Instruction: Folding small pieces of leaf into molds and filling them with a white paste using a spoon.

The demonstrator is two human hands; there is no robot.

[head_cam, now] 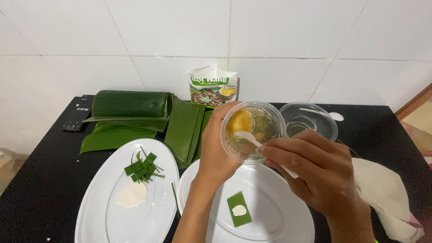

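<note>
My left hand [218, 150] is wrapped around the side of a clear plastic cup [254, 130], fingers curled shut on its far wall and thumb on the near side, tilting the mouth toward me so I can see and reach the yellow filling [240, 122] inside; my right hand [315, 168] pinches a small white plastic spoon [252, 139], fingertips closed tight on the handle, its bowl dipped into the cup just below the filling; the cup hangs right above the white oval plate [279, 225], so drips would land there; under my left wrist, a green leaf strip [239, 209] carries a small white dab of dough; past my right knuckles sits an empty clear bowl [308, 119]; left of my left forearm, another white plate [99, 211] holds cut leaf pieces [143, 167] and a flat piece of dough [132, 195].
</note>
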